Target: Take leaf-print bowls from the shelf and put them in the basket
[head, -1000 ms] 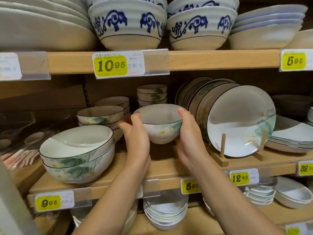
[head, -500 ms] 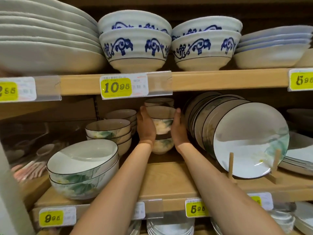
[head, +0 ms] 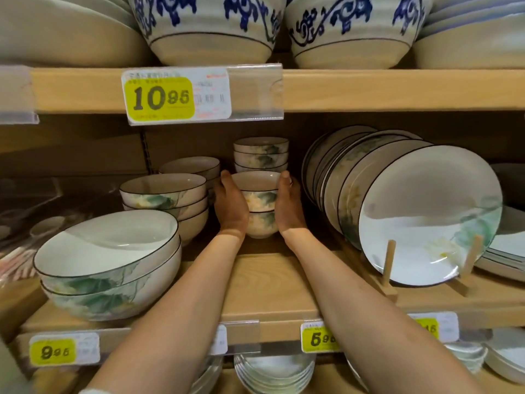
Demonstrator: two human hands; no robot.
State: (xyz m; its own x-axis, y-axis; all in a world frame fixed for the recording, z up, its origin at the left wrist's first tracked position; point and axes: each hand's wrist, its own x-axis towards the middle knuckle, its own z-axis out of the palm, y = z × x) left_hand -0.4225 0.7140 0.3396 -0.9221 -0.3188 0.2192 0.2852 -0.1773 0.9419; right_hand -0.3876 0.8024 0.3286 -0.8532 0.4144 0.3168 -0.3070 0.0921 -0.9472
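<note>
Two small leaf-print bowls are stacked deep on the middle shelf [head: 270, 285], the top bowl [head: 255, 182] nested in the lower bowl [head: 260, 227]. My left hand [head: 230, 207] cups the left side of this stack and my right hand [head: 289, 207] cups the right side, fingers reaching round toward the back. Behind them stands another stack of small leaf-print bowls [head: 260, 155]. No basket is in view.
Medium leaf-print bowls [head: 164, 194] and two large ones [head: 108, 260] stand to the left. Leaf-print plates [head: 426, 214] lean on a wooden rack [head: 387, 263] to the right. The upper shelf edge [head: 369, 89] with blue-patterned bowls [head: 210, 24] hangs close overhead.
One second ago both hands held a single small bowl near the shelf front. They moved it back into the shelf, and it now sits on a second bowl, both hands still around it.
</note>
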